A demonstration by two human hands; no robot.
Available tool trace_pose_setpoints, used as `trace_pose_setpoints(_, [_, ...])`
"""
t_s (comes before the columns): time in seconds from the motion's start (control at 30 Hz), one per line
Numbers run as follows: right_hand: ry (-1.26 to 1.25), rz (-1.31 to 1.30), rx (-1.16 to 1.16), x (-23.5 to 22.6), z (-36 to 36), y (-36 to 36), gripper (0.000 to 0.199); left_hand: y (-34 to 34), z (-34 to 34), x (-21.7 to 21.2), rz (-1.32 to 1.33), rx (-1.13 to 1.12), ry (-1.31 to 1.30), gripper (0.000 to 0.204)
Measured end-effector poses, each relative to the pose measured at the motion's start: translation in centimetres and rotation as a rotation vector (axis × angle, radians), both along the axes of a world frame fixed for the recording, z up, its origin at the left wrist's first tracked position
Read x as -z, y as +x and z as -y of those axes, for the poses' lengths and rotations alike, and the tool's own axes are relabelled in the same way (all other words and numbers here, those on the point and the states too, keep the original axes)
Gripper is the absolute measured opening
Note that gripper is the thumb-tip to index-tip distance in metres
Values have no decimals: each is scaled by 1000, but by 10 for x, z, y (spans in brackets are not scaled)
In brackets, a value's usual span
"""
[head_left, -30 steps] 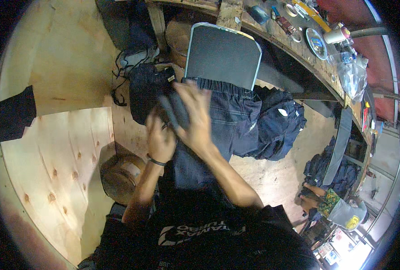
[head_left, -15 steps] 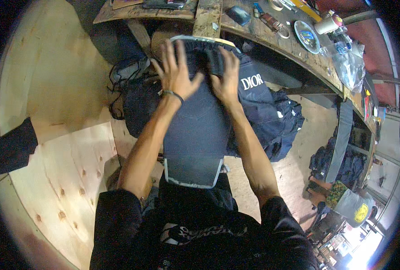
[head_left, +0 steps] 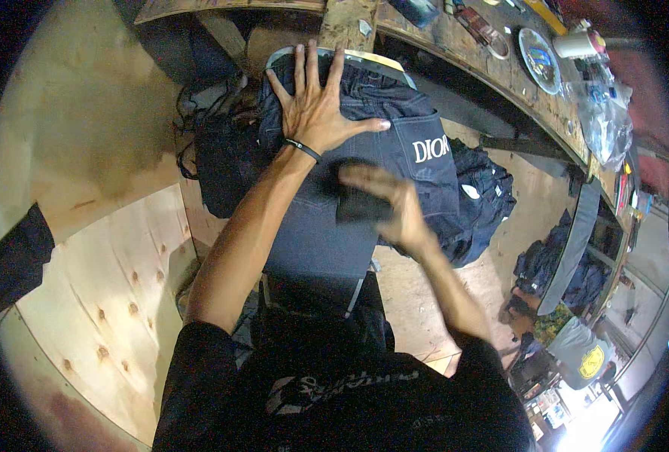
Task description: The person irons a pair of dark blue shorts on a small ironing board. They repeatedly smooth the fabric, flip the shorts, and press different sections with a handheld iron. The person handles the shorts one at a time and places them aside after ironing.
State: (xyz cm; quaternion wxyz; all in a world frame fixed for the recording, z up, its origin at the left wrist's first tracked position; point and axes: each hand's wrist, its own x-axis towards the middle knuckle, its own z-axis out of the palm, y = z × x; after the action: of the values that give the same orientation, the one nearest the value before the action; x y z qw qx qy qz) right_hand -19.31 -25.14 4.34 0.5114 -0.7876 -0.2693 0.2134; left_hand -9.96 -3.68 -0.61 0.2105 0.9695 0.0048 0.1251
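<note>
A dark denim garment (head_left: 417, 173) with pale stitching and a pocket with white lettering is pulled over a long, round-ended board (head_left: 383, 58). Near the far end, my left hand (head_left: 315, 117) presses flat on the cloth, fingers spread and thumb out to the right. It wears a dark wristband. Closer to me, my right hand (head_left: 400, 203) is smeared by motion over the middle of the board. Its fingers are curled on a dark block-like thing (head_left: 358, 205), whose kind is too blurred to make out.
Beyond the board stands a wooden bench (head_left: 441, 39) with a round dish (head_left: 539, 62), a white spool (head_left: 579, 45) and a clear plastic bag (head_left: 608, 128). Dark clothes (head_left: 489, 200) are heaped at right. Plywood panels (head_left: 108, 301) rise at left. Another person (head_left: 579, 350) is at lower right.
My right hand has come toward me with the dark block-like thing, from the far end to mid-board. My left hand has shifted slightly right and far, now lying flat. The garment's pocket shows more fully.
</note>
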Motion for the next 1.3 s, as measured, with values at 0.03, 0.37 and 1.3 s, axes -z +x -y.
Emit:
trace_pose_setpoints(0.03, [29,5,-39,-1,1,-14,71,0,0,0,-33,-5,15,156])
trace_pose_setpoints(0.37, [53,-50,127,10,9,-44,70,0,1,1,-1,-2,45,151])
trace_pose_setpoints(1.3, [25,-92,-439,-12,-67,-94,82,17,-11,10,114,323,-181,102])
